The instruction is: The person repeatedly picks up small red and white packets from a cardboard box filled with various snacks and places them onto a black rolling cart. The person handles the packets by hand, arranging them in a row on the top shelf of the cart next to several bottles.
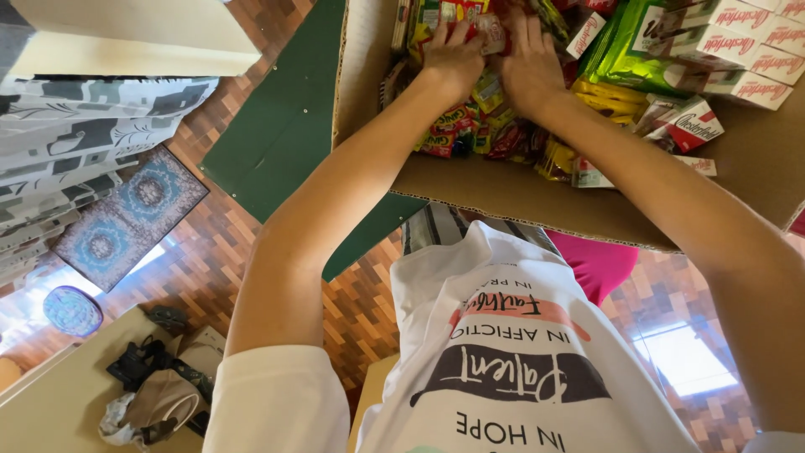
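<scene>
While both hands reach into the cardboard box (503,197) | left hand (453,59), right hand (530,67) fingers clamp small packet (490,32) between them.

A patterned rug (130,216) lies on the parquet floor (352,310) (a green board (281,126) beside it).

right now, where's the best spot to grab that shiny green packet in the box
Probably the green packet's lower left edge, coming from the right hand's side. That edge lies bare beside the yellow packets, while the white cartons cover its right end. Pinch the flat edge; it looks soft.
</scene>
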